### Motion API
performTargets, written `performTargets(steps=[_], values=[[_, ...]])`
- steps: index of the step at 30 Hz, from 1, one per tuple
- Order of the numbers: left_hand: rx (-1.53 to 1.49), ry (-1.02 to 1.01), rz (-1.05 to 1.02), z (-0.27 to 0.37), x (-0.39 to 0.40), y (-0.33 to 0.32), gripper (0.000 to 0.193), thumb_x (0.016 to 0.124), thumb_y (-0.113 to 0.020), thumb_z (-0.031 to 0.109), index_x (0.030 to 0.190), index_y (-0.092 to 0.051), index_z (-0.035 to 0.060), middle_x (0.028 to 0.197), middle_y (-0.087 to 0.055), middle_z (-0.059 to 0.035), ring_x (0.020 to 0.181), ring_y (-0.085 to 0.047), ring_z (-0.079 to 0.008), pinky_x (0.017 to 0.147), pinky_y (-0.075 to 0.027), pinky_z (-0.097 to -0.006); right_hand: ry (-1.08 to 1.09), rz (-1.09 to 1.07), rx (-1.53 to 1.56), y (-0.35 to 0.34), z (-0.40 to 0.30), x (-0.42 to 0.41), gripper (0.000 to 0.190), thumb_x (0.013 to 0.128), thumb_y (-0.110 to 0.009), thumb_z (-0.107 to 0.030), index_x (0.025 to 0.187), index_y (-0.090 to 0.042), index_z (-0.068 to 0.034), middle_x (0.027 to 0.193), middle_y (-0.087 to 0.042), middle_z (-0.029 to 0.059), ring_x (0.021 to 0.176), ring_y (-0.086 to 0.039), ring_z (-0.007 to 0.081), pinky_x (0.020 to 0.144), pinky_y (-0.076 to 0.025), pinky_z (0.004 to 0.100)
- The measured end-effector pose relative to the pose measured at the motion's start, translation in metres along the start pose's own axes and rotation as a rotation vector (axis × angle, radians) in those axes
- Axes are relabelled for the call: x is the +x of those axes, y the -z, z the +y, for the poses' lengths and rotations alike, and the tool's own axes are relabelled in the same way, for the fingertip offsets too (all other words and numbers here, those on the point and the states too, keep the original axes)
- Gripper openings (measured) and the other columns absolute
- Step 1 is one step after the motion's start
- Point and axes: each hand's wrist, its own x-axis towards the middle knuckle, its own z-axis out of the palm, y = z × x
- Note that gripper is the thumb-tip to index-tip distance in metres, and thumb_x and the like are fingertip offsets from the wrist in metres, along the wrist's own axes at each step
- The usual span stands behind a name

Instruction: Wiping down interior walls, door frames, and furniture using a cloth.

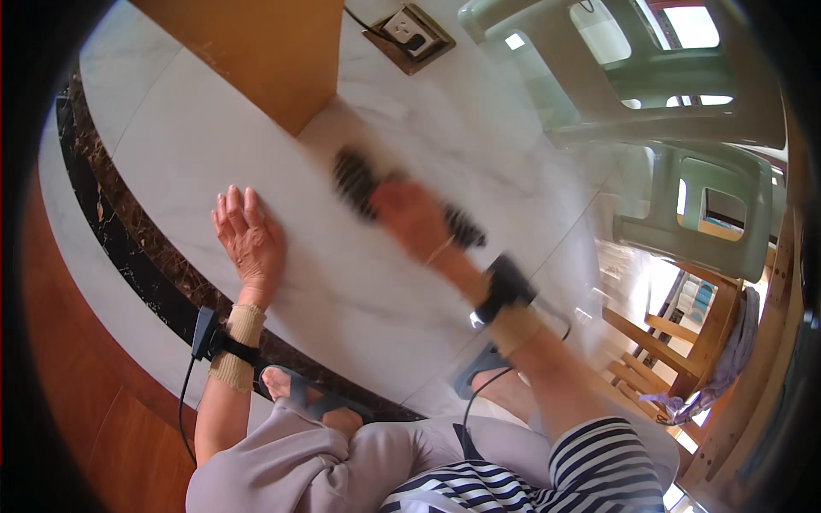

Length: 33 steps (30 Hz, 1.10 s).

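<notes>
Flat on the marbled white floor tile (192, 160), with its fingers stretched out, rests my left hand (247, 237); it holds nothing. Motion blurs my right hand (410, 215), which is closed around a dark striped or ribbed cloth (356, 179). The cloth sticks out on both sides of that fist, close to the floor and near the lower corner of an orange-brown wooden panel (282, 58). Blur hides the cloth's exact kind and whether it touches the tile.
A floor socket (404, 32) with a black plug lies beyond the panel. Pale green plastic chairs (673, 128) and a wooden frame (699, 340) stand at right. Dark stone edging (135, 256) curves along the left, beside reddish flooring (96, 372). Cables hang from both wrist devices.
</notes>
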Motion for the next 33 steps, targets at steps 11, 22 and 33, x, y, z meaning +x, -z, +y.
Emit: performTargets(steps=[11,22,33], values=[[0.012,-0.051,-0.004,0.004,0.003,-0.001,0.049,0.085,-0.046,0.01,0.133,-0.039,0.0068,0.138,-0.035,-0.0147,0.131,-0.028,-0.035,0.109,-0.021,-0.0469,-0.812,-0.085,0.838,0.133,0.037,-0.055,0.029,0.079,-0.063,-0.006,0.108,-0.059,-0.002,0.094,-0.059,0.0035,0.085,-0.054,0.011,0.078,-0.046,0.0267],[0.029,-0.083,-0.001,0.01,0.003,-0.002,0.051,0.084,-0.047,0.012,0.134,-0.037,0.0072,0.138,-0.035,-0.0164,0.132,-0.027,-0.0365,0.109,-0.02,-0.0492,-1.087,0.139,-0.81,0.116,0.217,-0.127,0.042,0.082,-0.053,-0.029,0.112,-0.056,0.0,0.11,-0.059,0.0183,0.096,-0.059,0.0349,0.08,-0.048,0.0425],[0.056,-0.073,-0.01,0.003,0.002,-0.007,0.052,0.084,-0.052,0.014,0.133,-0.037,0.0073,0.136,-0.036,-0.0156,0.131,-0.029,-0.0344,0.11,-0.02,-0.0495,-0.352,-0.224,0.356,0.053,-0.02,-0.035,0.036,0.079,-0.062,-0.016,0.115,-0.059,-0.011,0.107,-0.055,0.013,0.092,-0.057,0.0311,0.079,-0.049,0.0385]])
